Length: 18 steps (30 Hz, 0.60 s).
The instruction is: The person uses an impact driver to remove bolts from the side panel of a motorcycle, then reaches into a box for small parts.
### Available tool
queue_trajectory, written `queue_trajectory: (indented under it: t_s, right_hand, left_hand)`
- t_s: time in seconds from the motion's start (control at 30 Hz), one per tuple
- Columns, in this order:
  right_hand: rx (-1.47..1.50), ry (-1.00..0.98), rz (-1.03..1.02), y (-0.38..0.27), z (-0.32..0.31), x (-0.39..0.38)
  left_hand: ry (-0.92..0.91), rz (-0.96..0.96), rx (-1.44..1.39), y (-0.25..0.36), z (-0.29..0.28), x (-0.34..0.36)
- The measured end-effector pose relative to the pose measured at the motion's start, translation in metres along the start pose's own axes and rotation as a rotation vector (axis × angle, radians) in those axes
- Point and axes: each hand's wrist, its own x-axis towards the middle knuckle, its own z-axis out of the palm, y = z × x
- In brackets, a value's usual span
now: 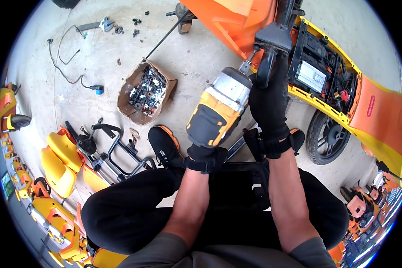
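My left hand [204,155], in a black glove, is closed on a yellow and black impact wrench [216,107] with a silver nose; the tool body hides most of its fingers. The wrench's socket [245,66] points up and right, reaching a bolt at the edge of a black metal bracket [274,36]. My right hand [269,107], also gloved in black, wraps around the black curved part [266,68] below that bracket; its fingertips are partly hidden. Both belong to an orange and yellow scooter [344,111] whose body is uncovered, showing a silver box [311,76] and wiring.
A cardboard box [126,100] of bolts and small parts stands left of the wrench. Farther left lie a cable [60,67], an adjustable wrench [106,24] and loose fasteners [136,22]. A black tube frame [116,147] and yellow seats [60,163] lie near my left leg.
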Motion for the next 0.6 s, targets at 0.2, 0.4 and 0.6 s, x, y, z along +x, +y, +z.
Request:
queue_trajectory:
  t_s: [0.2, 0.4, 0.6]
  right_hand:
    - [-0.018, -0.034, 0.031, 0.003, -0.002, -0.001]
    - [0.038, -0.059, 0.071, 0.005, -0.003, -0.002]
    - [0.006, -0.055, 0.033, 0.003, -0.002, -0.001]
  left_hand:
    - [0.020, 0.065, -0.040, 0.007, -0.006, 0.012]
    - [-0.016, -0.194, -0.375, 0.010, 0.009, -0.001]
    - [-0.091, -0.027, -0.054, -0.009, 0.011, -0.010]
